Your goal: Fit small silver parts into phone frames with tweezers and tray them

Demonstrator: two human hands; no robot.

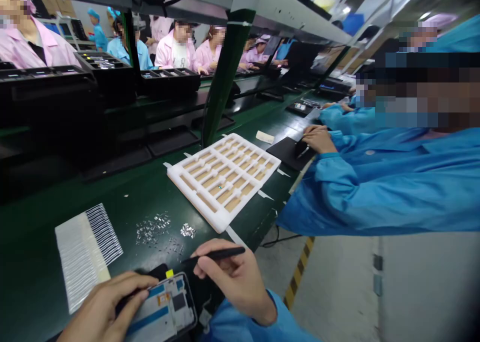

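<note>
At the bottom of the head view, my left hand [108,304] grips the edge of an opened phone housing [165,307], thumb and fingers closed on its left side. The housing shows a grey inner frame, blue strips and a yellow tab at its top. My right hand [234,279] pinches slim black tweezers [225,253], with their dark tip pointing left, just above the housing's top edge and apart from it. Beyond the tip lie loose small metal pieces [153,228] and a tighter pile of shiny bits [188,230] on the green bench.
A sheet of thin strips [84,257] lies left of the pieces. Ahead is a white slotted foam tray [221,217]. A green post [225,82] rises behind it. At right, a co-worker in a blue sleeve [356,187] works over a black mat [287,152].
</note>
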